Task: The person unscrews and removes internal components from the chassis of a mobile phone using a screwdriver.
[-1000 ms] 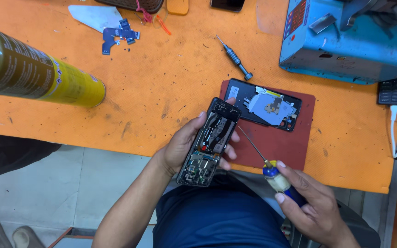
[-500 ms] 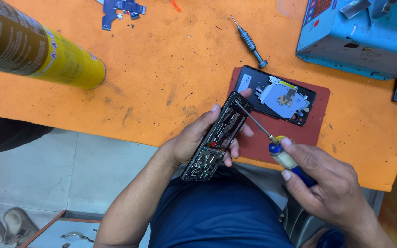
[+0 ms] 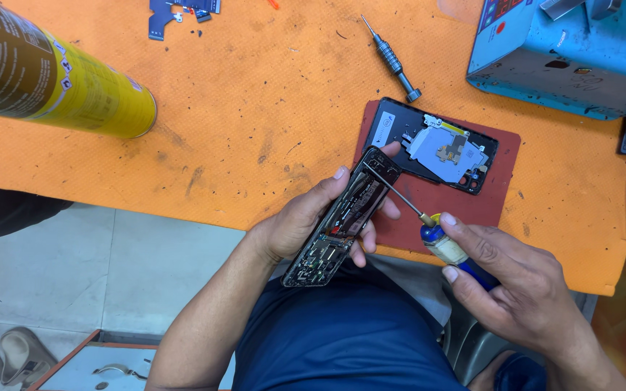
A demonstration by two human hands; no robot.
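Screwdriver (image 3: 429, 230) tip now sits at the upper corner of the opened phone (image 3: 342, 217), where 1 second ago it was held just off the frame's right edge; engagement with a screw is likely but too small to confirm; left hand (image 3: 306, 224) wraps the phone at the edge of the orange table (image 3: 255, 108), fingers curled round its sides; right hand (image 3: 516, 289) pinches the blue-and-yellow handle; detached back cover (image 3: 436, 145) lies on the red mat (image 3: 501, 195); a second driver (image 3: 393, 58) lies unused beyond.
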